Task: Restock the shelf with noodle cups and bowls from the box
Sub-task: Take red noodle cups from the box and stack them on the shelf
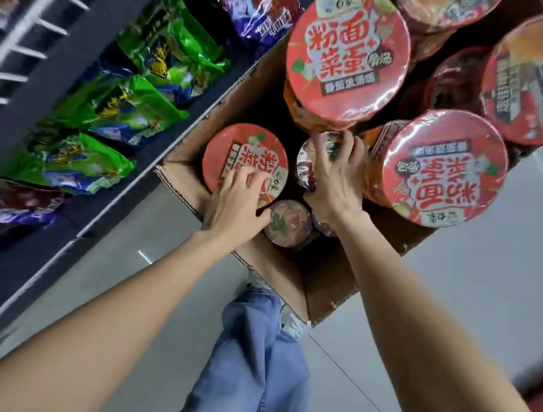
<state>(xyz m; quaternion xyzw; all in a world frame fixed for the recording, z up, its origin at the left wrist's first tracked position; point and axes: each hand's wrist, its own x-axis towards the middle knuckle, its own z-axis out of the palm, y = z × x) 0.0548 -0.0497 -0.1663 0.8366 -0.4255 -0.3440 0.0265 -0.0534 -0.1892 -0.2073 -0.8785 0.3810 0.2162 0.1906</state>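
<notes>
Looking straight down into an open cardboard box on a grey floor, beside a dark shelf. Packed with red-lidded noodle bowls and smaller noodle cups, all sealed in clear film.

Left hand at the box's near-left corner, fingers spread and laid flat on the lid of a red noodle bowl; thumb reaching toward a small cup just beside it. Grip spread, pressing on the lid, not curled round it.

Right hand in the middle of the box, fingers curled over the top of a second small cup wedged between the bowls; grip closed round that cup's rim. Below the wrist, a third cup barely showing, mostly hidden.

Large red bowl standing highest, toward the box's far-left side, lid facing up. Another red bowl tilted on its side at the right edge of the box, touching the right hand's fingers. Further bowl with grey and white lettering at the far-right corner, blurred. More bowls behind, at the far edge, only partly seen.

On the shelf, rows of green noodle packets lying flat, with purple packets at the far end and another purple packet nearer. White wire dividers along the shelf's back.

Blue jeans and a pale shoe at the box's near edge.
</notes>
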